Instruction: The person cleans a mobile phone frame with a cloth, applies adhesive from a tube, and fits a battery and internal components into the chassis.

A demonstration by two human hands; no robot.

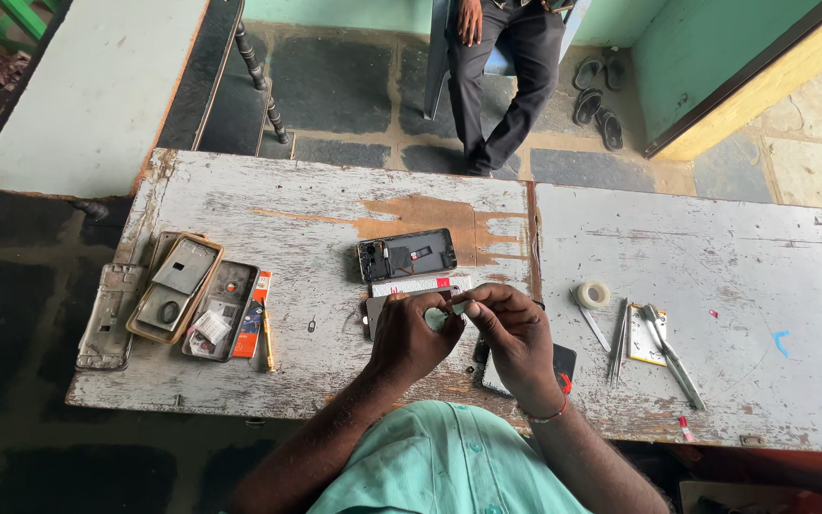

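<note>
Both hands meet just above the near edge of the worn tabletop (pixel 335 205). The left hand (pixel 409 335) and right hand (pixel 516 338) pinch together on a small pale piece (pixel 456 306), too small to identify.

It could slip from the fingertips and drop among the parts below or off the edge. An opened phone (pixel 406 254) lies just beyond, its insides exposed to a knock.

At left, a shallow phone shell (pixel 223 311) holds small packets; a tan frame (pixel 175 288) holds a grey plate. Tweezers (pixel 618 352) and a tape roll (pixel 593 294) lie right.
</note>
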